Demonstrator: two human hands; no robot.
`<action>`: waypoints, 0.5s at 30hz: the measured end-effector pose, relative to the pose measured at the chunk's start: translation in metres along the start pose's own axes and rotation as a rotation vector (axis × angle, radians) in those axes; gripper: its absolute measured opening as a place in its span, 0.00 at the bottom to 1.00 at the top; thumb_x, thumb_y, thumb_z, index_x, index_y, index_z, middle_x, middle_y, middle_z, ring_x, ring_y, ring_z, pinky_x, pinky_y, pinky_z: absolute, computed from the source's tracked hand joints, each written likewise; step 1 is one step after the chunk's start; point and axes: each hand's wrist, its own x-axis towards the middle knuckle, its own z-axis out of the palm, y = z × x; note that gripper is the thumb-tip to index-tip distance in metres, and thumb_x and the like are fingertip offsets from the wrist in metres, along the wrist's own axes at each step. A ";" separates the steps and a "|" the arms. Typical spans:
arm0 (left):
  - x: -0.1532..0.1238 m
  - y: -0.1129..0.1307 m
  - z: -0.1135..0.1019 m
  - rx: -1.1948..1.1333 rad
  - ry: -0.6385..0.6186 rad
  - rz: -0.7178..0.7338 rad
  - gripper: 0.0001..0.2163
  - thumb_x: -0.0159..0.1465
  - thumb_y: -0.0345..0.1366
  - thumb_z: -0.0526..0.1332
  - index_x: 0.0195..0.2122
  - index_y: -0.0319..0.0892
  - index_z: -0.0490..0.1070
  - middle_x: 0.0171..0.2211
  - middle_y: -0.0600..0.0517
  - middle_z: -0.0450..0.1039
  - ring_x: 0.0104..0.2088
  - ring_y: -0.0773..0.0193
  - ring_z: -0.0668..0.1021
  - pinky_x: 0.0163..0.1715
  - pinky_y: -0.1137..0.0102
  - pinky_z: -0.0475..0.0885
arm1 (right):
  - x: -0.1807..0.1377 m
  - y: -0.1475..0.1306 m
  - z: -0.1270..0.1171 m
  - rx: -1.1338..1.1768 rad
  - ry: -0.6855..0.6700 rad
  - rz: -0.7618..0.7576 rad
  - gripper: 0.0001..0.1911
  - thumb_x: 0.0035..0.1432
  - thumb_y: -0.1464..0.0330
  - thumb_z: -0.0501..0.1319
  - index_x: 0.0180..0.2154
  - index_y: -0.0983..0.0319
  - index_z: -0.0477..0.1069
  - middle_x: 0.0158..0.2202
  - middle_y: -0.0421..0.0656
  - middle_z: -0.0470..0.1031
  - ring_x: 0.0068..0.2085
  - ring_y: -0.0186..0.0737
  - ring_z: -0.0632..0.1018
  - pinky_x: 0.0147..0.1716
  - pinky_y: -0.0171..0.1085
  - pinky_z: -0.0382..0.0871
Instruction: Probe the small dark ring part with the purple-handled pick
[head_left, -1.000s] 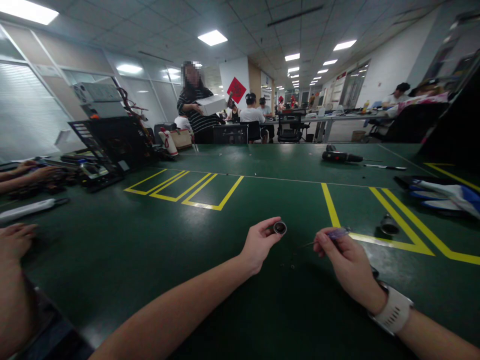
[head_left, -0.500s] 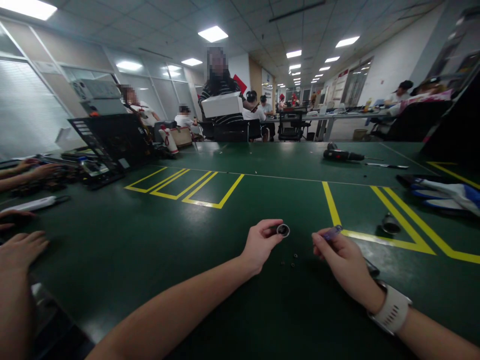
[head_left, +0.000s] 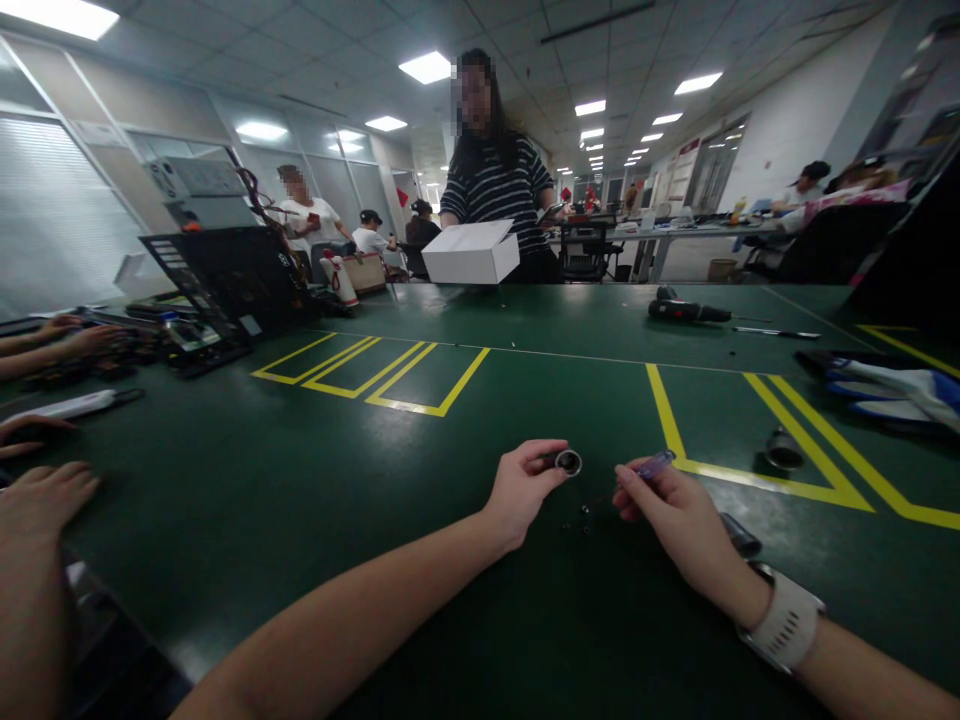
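Left hand [head_left: 521, 490] pinches a ring [head_left: 568, 462] by its edge, just over the green worktop [head_left: 360, 490], opening left clear. Right hand [head_left: 667, 512], fingers closed on a thin screwdriver [head_left: 655, 464], angles it inward toward tiny screws [head_left: 583, 512] lying between both hands.

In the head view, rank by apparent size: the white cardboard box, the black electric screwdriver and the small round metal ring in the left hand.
1. white cardboard box
2. black electric screwdriver
3. small round metal ring in the left hand
The ring is nearest the camera yet looks smallest, so the order holds.
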 end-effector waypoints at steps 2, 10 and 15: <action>0.001 -0.002 -0.001 -0.009 0.008 -0.005 0.16 0.53 0.20 0.64 0.42 0.41 0.75 0.43 0.48 0.77 0.45 0.60 0.77 0.51 0.60 0.69 | 0.002 0.000 0.001 0.096 -0.008 0.056 0.17 0.52 0.55 0.63 0.31 0.64 0.72 0.23 0.43 0.76 0.23 0.40 0.77 0.23 0.39 0.73; 0.003 -0.006 -0.001 -0.037 0.066 0.050 0.17 0.51 0.19 0.65 0.41 0.42 0.75 0.41 0.48 0.77 0.42 0.61 0.78 0.50 0.60 0.69 | 0.003 0.007 -0.003 0.348 0.005 0.025 0.13 0.53 0.58 0.63 0.33 0.61 0.73 0.29 0.43 0.79 0.30 0.41 0.80 0.32 0.42 0.76; 0.005 -0.011 -0.004 0.011 0.047 0.105 0.15 0.51 0.22 0.66 0.40 0.42 0.76 0.46 0.47 0.73 0.44 0.61 0.77 0.49 0.62 0.70 | -0.007 0.005 -0.003 0.117 -0.027 -0.155 0.11 0.55 0.62 0.63 0.39 0.59 0.75 0.37 0.45 0.80 0.39 0.44 0.80 0.41 0.46 0.75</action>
